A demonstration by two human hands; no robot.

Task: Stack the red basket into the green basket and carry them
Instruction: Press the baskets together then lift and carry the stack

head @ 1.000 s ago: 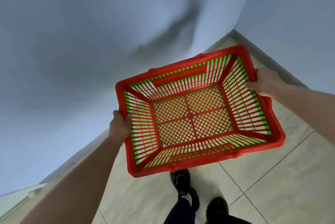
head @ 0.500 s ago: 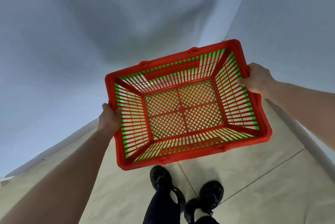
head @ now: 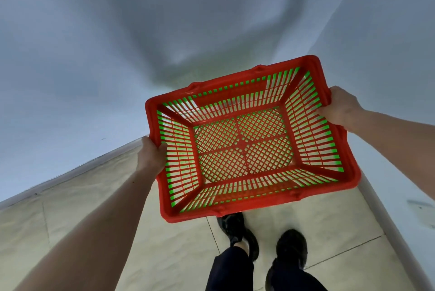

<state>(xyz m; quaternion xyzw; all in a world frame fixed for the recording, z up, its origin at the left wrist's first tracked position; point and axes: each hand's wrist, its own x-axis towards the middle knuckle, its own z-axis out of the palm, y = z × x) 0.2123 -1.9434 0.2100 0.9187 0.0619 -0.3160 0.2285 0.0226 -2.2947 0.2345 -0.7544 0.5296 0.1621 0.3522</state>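
Observation:
The red basket [head: 244,204] sits nested inside the green basket [head: 313,99], whose green shows only through the red slots. The stack is held in the air above the floor, tilted slightly. My left hand [head: 150,157] grips the rim of the left short side. My right hand [head: 339,108] grips the rim of the right short side. Both baskets hold nothing inside.
Pale walls meet in a corner ahead [head: 289,38], with a wall close on the right. The floor is beige tile [head: 70,208]. My two feet in black shoes [head: 237,231] stand right below the baskets. A small white fitting [head: 421,204] is low on the right wall.
The view has swung left along the wall and the corner has shifted right. The baskets stay in both hands, now nearer the right side of the view; my feet have stepped.

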